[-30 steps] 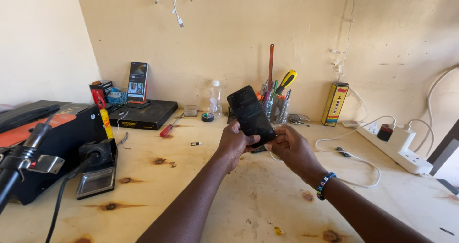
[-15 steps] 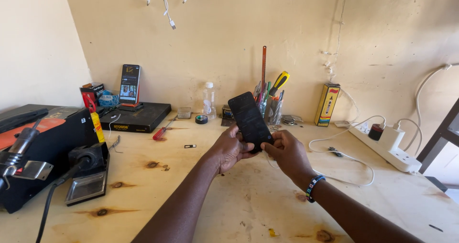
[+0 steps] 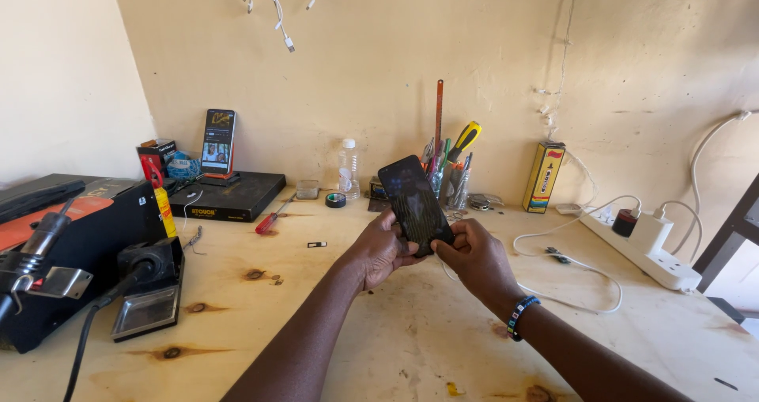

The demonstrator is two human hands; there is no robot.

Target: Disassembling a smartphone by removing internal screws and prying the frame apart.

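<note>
Both my hands hold a black smartphone (image 3: 414, 202) upright above the middle of the wooden workbench (image 3: 332, 323), its dark screen tilted toward me. My left hand (image 3: 382, 248) grips the phone's lower left edge. My right hand (image 3: 471, 257), with a beaded bracelet on its wrist, grips the lower right corner with thumb and fingers. The phone's bottom end is hidden between my hands.
At the left stand a black soldering station (image 3: 75, 244) and a black box (image 3: 229, 196) with a lit phone (image 3: 218, 140) propped on it. A red screwdriver (image 3: 269, 220), tape roll (image 3: 335, 200), bottle (image 3: 349, 167) and tool cup (image 3: 454, 177) line the back. A white power strip (image 3: 642, 252) lies right.
My hands and the phone have stayed together in nearly the same pose. The view has shifted slightly, and the phone sits a little lower and more upright.
</note>
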